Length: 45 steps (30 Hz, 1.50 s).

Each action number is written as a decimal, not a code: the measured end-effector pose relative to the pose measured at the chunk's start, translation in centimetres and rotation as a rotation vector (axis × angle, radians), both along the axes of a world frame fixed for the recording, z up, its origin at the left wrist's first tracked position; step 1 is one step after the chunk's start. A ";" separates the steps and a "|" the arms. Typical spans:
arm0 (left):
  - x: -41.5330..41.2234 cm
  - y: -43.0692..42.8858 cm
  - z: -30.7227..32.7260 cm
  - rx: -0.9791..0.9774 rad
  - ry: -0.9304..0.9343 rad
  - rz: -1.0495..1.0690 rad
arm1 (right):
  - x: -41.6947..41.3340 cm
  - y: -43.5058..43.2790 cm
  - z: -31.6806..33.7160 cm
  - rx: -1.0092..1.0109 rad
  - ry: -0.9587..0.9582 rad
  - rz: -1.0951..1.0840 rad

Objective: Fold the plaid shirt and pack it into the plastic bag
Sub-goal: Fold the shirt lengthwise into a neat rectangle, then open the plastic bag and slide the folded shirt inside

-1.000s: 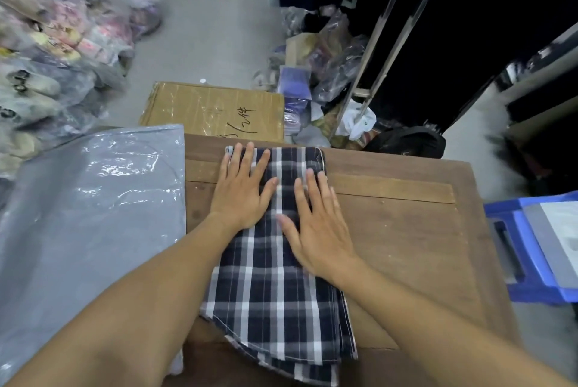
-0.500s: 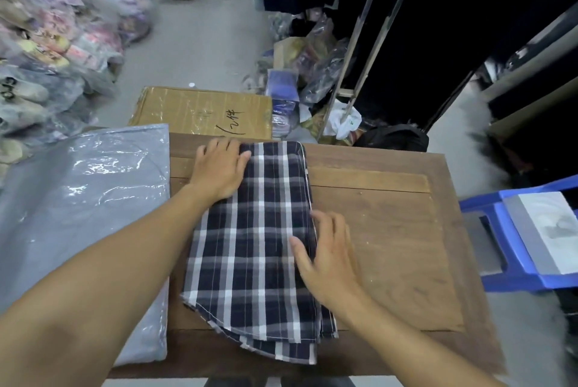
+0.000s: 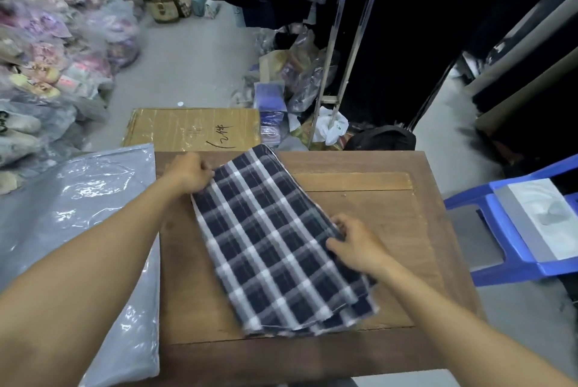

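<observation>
The navy-and-white plaid shirt (image 3: 275,239) lies folded into a long strip on the wooden table (image 3: 384,208), skewed so its far end points up-left. My left hand (image 3: 190,172) grips the far left edge of the shirt. My right hand (image 3: 356,244) pinches its right edge about halfway along, fingers curled under the cloth. A clear plastic bag (image 3: 81,214) with grey content lies flat at the table's left side, overhanging it.
A taped cardboard box (image 3: 194,128) stands just beyond the table. A blue plastic stool (image 3: 516,230) with flat packages sits to the right. Bagged goods pile up at the left, a clothes rack with dark garments behind.
Both hands went from pressing flat on the shirt to gripping its edges. The shirt has turned at an angle and its far end has lifted slightly. The camera has pulled back.
</observation>
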<state>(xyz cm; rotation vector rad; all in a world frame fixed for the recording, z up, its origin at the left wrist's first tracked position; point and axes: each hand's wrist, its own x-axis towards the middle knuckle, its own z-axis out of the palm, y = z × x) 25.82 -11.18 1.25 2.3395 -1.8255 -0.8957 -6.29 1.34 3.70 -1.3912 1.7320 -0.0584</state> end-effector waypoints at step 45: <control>8.8 5.8 -3.6 -0.353 -0.038 0.359 | 14.0 -10.3 -0.9 -0.528 -0.056 0.652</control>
